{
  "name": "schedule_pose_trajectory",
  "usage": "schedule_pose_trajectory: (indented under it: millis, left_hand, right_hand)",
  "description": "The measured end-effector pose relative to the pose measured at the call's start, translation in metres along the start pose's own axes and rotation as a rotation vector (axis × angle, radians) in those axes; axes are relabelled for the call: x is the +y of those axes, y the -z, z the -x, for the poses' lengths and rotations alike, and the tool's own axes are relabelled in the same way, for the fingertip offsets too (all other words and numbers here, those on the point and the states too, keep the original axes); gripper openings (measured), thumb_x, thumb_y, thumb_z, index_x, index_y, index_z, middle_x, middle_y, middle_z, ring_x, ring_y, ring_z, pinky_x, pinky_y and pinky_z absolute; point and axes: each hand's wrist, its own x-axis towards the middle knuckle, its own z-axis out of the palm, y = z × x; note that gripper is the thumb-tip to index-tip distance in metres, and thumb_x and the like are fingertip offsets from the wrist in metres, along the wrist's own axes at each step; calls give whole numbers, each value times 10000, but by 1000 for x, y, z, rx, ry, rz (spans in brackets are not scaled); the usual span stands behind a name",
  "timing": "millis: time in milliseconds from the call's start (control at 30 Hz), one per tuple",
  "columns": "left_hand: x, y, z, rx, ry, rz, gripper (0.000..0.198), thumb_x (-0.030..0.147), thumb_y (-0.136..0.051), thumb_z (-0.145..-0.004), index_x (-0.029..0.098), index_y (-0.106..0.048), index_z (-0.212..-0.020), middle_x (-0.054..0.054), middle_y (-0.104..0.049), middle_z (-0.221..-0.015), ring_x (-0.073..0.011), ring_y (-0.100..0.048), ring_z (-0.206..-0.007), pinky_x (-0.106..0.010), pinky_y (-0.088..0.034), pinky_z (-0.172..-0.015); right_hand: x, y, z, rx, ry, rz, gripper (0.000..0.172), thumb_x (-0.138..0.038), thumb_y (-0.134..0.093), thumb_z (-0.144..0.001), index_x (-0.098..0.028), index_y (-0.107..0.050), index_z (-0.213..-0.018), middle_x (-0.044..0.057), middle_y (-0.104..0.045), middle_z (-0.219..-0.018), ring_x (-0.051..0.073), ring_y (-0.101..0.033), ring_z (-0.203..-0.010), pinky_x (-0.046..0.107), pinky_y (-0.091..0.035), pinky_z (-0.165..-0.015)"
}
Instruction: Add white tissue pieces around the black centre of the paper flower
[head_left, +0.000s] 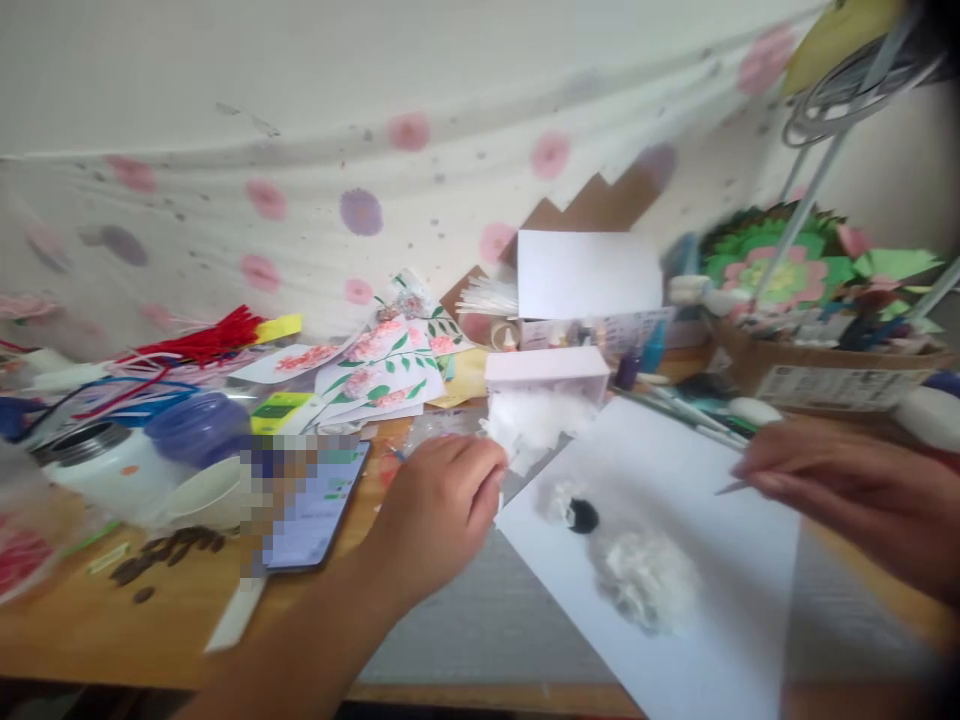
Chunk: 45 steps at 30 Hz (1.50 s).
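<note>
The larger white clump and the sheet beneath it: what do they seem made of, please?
Larger white clump: probably cotton or similar fibre, matte; its surface looks fluffy, though blurred. Sheet: likely paper, smooth and matte; lies flat, straight-edged, without glare.

The white sheet [735,610] in front of me looks like smooth, matt paper, and the white clump [649,585] I see on it is soft, fluffy fibre, rough and wispy at its edges. I cannot tell the material of the thin tool [732,488] in my right hand [840,490]; it blurs. My tabletop [172,640] is smooth wood with a slight sheen, the mat [465,635] matt grey, the box [832,385] dull brown cardboard, the red stems [217,338] fuzzy.
</note>
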Motion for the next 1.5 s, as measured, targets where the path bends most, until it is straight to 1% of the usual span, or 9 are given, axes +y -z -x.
schedule_pose_trajectory:
  millis: [100,200,333,600,767,967,1133,1333,1500]
  left_hand:
    - [5,-15,-35,-140,33,-32,136,150,-399,-821,202,-503,-752,16,-550,-678,-136,-502,-652,-252,-331,-577]
    - [2,-33,-51,-218,94,-46,124,148,-406,-812,203,-503,-758,8,-567,-714,-140,-518,-674,-246,-319,-571]
    - [0,-51,-52,-282,120,74,98,185,-437,-805,220,-520,-769,13,-580,-786,-149,-524,-735,-247,-344,-607]
    - [2,-72,-46,-288,103,209,109,220,-460,-813,231,-548,-876,-6,-578,-899,-182,-524,-859,-308,-395,-738]
    - [-8,-74,-39,-283,52,282,118,209,-450,-826,231,-542,-896,-13,-573,-955,-174,-522,-887,-310,-413,-761]
    - [-1,-76,-36,-252,-80,328,163,167,-451,-826,237,-555,-930,-15,-569,-1041,-163,-511,-971,-312,-415,-836]
    - [6,-80,-36,-232,-103,292,184,182,-459,-823,253,-581,-940,-17,-531,-1174,-191,-469,-1074,-358,-399,-897]
    - [9,-87,-39,-201,-52,294,212,198,-461,-820,270,-562,-991,-3,-566,-1131,-189,-480,-1069,-379,-384,-922]
    - [10,-93,-49,-201,190,403,266,224,-501,-789,277,-524,-1049,-7,-579,-1088,-198,-506,-1041,-375,-403,-888]
  right_hand:
    - [-10,3,-7,-171,98,-361,444,-616,-483,-807,-231,-671,-693,97,-597,-803,143,-581,-719,245,-483,-603]
    - [-17,-7,-12,-216,30,-547,320,-461,-586,-803,-174,-636,-672,86,-595,-771,154,-577,-695,237,-472,-601]
    - [-15,-28,-26,-231,-119,-768,322,-435,-628,-766,-134,-571,-669,77,-588,-784,132,-550,-633,227,-460,-570]
    - [-18,-75,-54,-446,-34,-866,268,-349,-600,-784,-131,-518,-652,53,-559,-832,147,-544,-773,262,-439,-706]
    - [-9,-91,-51,-416,-39,-844,223,-315,-573,-803,-134,-522,-684,56,-578,-891,151,-548,-811,256,-443,-703]
    - [-7,-92,-50,-354,-61,-744,199,-324,-566,-804,-133,-582,-751,55,-624,-808,152,-573,-733,269,-456,-674]
    - [-17,-79,-51,-302,-221,-945,297,-401,-612,-769,-122,-529,-709,78,-636,-789,144,-606,-680,265,-485,-635]
    - [-25,-70,-48,-333,-372,-1064,323,-413,-655,-737,-109,-544,-731,84,-640,-802,137,-623,-660,249,-507,-613]
    - [-28,-71,-48,-358,-396,-1153,335,-426,-654,-742,-110,-545,-769,79,-638,-827,143,-635,-670,220,-506,-587]
